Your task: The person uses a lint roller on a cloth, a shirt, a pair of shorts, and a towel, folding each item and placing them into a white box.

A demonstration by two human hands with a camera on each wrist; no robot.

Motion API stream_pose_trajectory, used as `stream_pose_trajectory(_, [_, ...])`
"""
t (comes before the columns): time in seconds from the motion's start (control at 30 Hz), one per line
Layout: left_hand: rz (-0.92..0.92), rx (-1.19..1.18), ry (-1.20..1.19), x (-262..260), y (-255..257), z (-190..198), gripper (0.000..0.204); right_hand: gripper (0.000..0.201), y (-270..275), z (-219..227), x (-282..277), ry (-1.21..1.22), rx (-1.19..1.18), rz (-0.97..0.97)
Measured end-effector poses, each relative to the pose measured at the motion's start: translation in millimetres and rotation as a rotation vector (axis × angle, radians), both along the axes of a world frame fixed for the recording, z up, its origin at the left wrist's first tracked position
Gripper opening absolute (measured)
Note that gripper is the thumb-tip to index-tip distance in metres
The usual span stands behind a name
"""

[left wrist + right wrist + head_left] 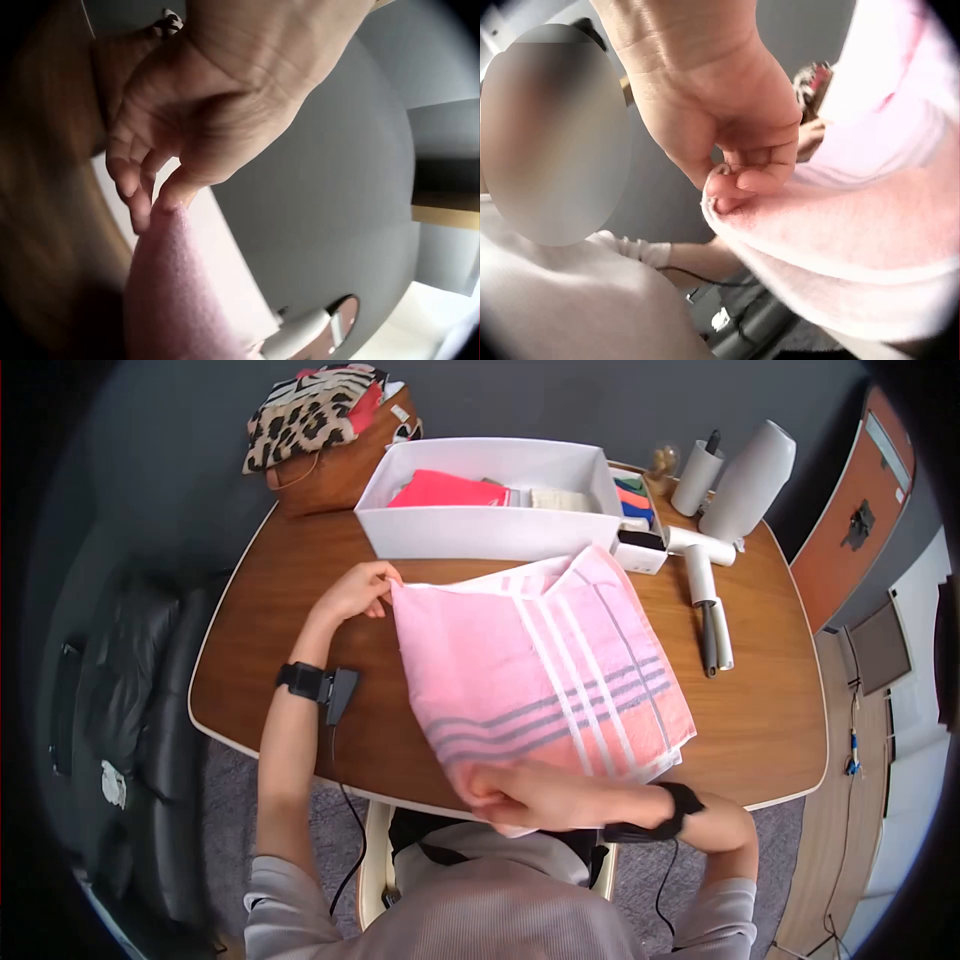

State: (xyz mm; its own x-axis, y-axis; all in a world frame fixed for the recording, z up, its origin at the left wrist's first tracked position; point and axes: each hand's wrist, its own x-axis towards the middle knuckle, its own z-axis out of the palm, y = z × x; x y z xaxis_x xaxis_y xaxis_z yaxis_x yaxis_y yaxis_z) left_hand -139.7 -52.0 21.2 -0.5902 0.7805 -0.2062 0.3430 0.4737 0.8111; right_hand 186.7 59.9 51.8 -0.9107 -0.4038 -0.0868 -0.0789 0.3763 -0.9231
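A pink towel (490, 650) with white and grey stripes spreads over the near middle of the table, its far edge folded over near the white box. At its far left corner, my left hand (355, 592) pinches the cloth between thumb and fingertips; the left wrist view shows the towel (176, 292) hanging from that pinch. My right hand (535, 792) grips the near left corner by the table's front edge. In the right wrist view, the fingers (761, 178) curl over the towel's hem, and the cloth stretches away to the right.
Behind the towel stands a white box (490, 530) holding red and cream cloth. A smaller box (640, 555) of folded items adjoins it. On the right lie a lint roller (700, 575) and a white upright device (750, 480). A brown bag (330, 475) sits back left.
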Motion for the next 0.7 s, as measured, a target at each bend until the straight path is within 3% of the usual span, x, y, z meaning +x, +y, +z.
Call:
stream_pose_trajectory(0.07, [0.092,-0.042,-0.008,-6,-8,-24,0.019,0.008,-21,-29,-21,-0.108,-0.101,0.036])
stream_pose_trajectory(0.13, [0.197,0.049,-0.111,-3,-15,-24,0.018,0.008,-37,-36,-34,-0.252,-0.218,0.034])
stream_pose_trajectory(0.27, [0.285,0.095,-0.221,-1,-23,-16,0.011,0.007,-45,-44,-40,-0.213,-0.152,0.119])
stream_pose_trajectory(0.37, [0.136,0.081,-0.068,-9,-33,-30,0.01,0.009,-37,-48,-35,-0.13,-0.143,0.186])
stream_pose_trajectory(0.47, [0.007,-0.255,0.086,-16,-42,-30,0.02,0.011,-17,-35,-26,-0.075,-0.113,0.247])
stream_pose_trajectory(0.6, [-0.141,-0.701,0.569,3,-41,-17,0.03,0.014,20,-12,-5,-0.151,0.014,0.342])
stream_pose_trajectory(0.7, [-0.138,-0.393,0.72,40,-24,1,0.036,0.019,35,-8,9,-0.24,0.036,0.427])
